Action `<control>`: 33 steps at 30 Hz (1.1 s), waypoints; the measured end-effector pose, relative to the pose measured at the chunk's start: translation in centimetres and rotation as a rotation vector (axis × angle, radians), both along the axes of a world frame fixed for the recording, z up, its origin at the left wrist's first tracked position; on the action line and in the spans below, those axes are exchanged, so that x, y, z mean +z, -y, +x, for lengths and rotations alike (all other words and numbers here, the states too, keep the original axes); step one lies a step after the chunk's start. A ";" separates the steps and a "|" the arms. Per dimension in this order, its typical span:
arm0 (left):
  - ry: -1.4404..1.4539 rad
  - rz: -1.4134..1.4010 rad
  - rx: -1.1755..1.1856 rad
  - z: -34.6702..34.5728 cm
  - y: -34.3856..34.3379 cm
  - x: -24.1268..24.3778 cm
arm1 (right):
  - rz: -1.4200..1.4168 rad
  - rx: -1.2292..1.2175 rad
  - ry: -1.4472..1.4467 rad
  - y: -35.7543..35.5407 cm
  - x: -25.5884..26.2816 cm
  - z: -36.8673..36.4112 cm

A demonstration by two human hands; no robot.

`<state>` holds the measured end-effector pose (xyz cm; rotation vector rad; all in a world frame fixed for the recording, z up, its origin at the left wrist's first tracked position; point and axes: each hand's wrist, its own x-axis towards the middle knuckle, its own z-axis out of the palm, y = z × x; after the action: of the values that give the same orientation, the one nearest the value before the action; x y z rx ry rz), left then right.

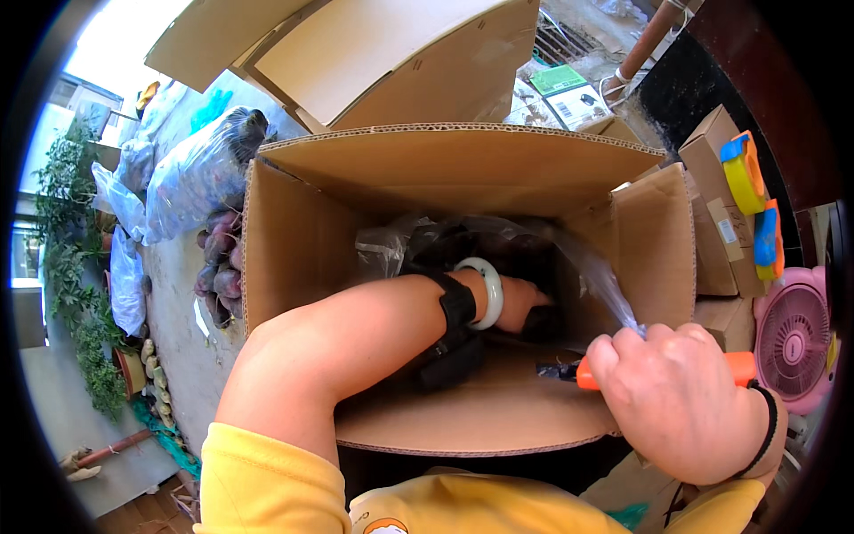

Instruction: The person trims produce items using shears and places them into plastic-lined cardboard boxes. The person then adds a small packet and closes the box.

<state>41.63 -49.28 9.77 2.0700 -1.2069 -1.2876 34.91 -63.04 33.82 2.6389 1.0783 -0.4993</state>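
Note:
A deep, opened cardboard box (467, 160) stands before me with a clear plastic bag (587, 253) inside it. My left hand (524, 304) reaches down into the box among dark contents; a pale bangle and a black strap circle that wrist and forearm. Its fingers are partly hidden in shadow, so what they touch cannot be told. At the box's right front corner, my right hand (660, 394) is closed around an orange-handled cutting tool (590, 374), apparently a utility knife with a dark, dirty blade pointing left. The same hand pinches the edge of the plastic bag.
Dark purple root vegetables (223, 260) and a large filled plastic bag (193, 173) lie on the floor at left, near green plants (87, 320). More cardboard boxes (434, 73) stand behind. Tape dispensers (744, 173) and a pink fan (794, 340) are at right.

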 end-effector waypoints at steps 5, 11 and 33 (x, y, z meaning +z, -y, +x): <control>0.256 0.351 -0.240 5.1 -0.7 9.1 | -0.037 -0.036 -0.032 -0.7 0.1 0.2; 0.444 -0.171 0.312 5.7 -11.5 25.1 | 0.034 -0.170 0.003 -0.9 -0.3 -0.4; -0.454 -0.283 2.305 -35.8 -38.2 -16.0 | 1.218 -0.633 -1.048 -23.7 -0.7 -12.5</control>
<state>5.85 -11.03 -6.20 1.2856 1.1176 -0.1594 22.38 -39.39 33.08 3.8903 0.7850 -2.0936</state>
